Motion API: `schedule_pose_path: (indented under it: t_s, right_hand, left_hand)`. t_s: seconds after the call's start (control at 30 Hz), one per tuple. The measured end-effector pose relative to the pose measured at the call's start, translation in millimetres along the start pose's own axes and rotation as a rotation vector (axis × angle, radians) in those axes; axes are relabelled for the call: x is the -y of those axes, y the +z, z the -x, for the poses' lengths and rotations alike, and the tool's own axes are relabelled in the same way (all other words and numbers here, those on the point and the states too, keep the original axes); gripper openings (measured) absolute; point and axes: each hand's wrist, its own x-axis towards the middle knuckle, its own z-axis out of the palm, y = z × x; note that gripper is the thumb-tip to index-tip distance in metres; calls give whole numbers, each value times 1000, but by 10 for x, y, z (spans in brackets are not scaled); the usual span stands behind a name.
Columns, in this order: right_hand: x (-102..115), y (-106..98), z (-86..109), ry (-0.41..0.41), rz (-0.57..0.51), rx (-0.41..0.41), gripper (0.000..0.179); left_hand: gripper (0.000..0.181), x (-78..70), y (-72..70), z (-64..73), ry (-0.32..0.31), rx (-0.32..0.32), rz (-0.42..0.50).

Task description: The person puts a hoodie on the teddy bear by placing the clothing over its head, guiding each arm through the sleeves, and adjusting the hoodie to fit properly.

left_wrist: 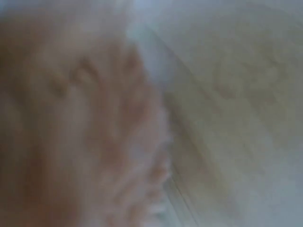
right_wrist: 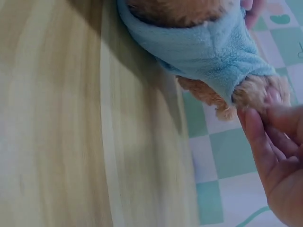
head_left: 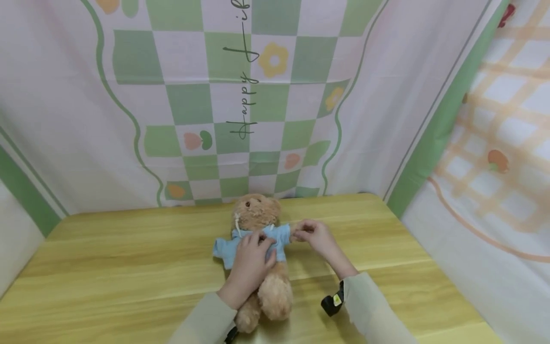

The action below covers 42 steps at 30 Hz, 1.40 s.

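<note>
A brown plush teddy bear lies on its back on the wooden table, head toward the curtain. It wears a light blue hooded top with white drawstrings. My left hand lies over the bear's front, its bent fingers and thumb holding the top at the chest. My right hand pinches the bear's paw, which sticks out of the sleeve at the right. In the head view the opposite sleeve lies flat with no paw showing. The left wrist view is blurred and shows brown fur close up.
The wood-grain table ends at a patterned green and white curtain behind the bear. Another curtain with orange checks hangs at the right. A black wrist camera hangs under the right sleeve.
</note>
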Motion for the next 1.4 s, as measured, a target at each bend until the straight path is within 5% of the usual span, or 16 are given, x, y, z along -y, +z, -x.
schedule_pose_path:
  t_s: [0.2,0.5,0.6,0.77,0.9,1.07,1.2,1.4]
  right_hand:
    - [-43,-36,-95,59,15,-80,12]
    - [51,-16,17,57,-109,142,37]
    - [59,21,23,69,-145,108,37]
    - [-37,81,-55,96,-150,-82,23]
    - [-89,102,-115,59,-59,-142,16]
    - [-78,98,-117,37,113,-108,17]
    - [105,122,-40,-73,189,-102,23]
    - [276,216,23,-226,88,108,24]
  left_hand:
    - [12,-65,38,9,38,-12,-44]
    - [16,-123,69,-22,-25,25,-60]
    - [17,-144,72,-26,-34,23,-71]
    - [14,-157,82,1,-27,6,-98]
    - [13,-160,91,8,-16,13,-118]
    - [11,-190,113,-1,0,14,-134]
    - [9,-207,112,-18,21,38,-107]
    - [6,-157,12,-45,125,99,85]
